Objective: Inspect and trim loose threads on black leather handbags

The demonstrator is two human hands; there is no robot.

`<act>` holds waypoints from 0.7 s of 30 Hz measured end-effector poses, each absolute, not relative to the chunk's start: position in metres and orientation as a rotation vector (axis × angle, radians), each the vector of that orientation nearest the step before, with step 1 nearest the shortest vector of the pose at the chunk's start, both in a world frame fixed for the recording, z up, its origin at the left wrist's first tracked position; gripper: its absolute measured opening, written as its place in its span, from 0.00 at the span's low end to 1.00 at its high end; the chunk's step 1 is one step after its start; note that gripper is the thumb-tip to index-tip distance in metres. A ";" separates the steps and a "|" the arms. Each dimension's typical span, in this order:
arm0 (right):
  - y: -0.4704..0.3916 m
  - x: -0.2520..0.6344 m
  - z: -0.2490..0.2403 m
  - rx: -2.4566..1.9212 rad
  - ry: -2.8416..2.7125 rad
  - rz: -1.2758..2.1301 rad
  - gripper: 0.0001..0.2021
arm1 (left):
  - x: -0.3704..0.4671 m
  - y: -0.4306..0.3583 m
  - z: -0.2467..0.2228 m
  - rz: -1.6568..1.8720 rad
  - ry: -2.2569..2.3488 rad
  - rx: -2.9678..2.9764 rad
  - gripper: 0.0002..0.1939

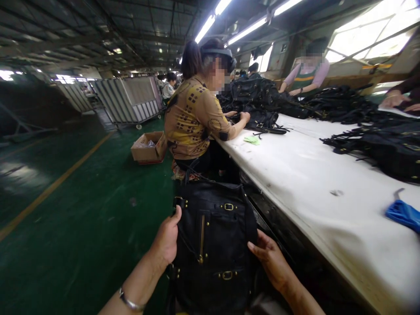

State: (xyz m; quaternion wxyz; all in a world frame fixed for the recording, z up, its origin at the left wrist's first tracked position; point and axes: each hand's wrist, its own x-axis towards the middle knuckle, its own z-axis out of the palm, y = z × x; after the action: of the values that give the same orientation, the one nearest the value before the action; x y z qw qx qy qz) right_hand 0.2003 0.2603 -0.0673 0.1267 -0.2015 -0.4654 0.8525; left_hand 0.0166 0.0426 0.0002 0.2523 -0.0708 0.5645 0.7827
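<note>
I hold a black leather bag point(213, 245) with gold buckles and a gold zip upright in front of me, beside the long white table point(305, 175). My left hand point(167, 238) grips its left edge, thumb up near a top buckle. My right hand point(271, 258) presses on its right side, fingers curled over the edge. A bracelet sits on my left wrist.
A seated person in a yellow patterned top point(193, 118) works on black bags point(259, 103) at the table ahead. More black bags point(377, 144) lie right; other people stand behind them. A blue object point(403, 214) lies near the table edge. A cardboard box point(149, 148) stands on the green floor.
</note>
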 end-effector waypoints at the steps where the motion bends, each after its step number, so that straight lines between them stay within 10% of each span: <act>1: 0.260 0.200 -0.069 -0.619 -1.363 2.463 0.24 | 0.017 0.041 0.001 2.115 1.532 -0.150 0.23; 7: 0.260 0.197 -0.086 -0.778 -1.525 2.336 0.25 | 0.021 0.028 0.007 1.904 1.536 0.242 0.24; 15: 0.264 0.204 -0.069 -1.004 -2.365 1.343 0.04 | 0.031 0.026 0.003 1.786 1.634 0.327 0.24; 21: 0.228 0.194 -0.016 -0.240 -2.411 1.172 0.08 | 0.037 0.034 0.004 1.705 1.689 0.403 0.23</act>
State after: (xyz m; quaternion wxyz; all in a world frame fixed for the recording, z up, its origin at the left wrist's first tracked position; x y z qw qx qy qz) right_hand 0.1939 0.2280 -0.0163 0.2231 -0.0870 -0.8732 0.4244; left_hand 0.0372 0.0336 0.0037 0.3467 0.1552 0.6509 0.6573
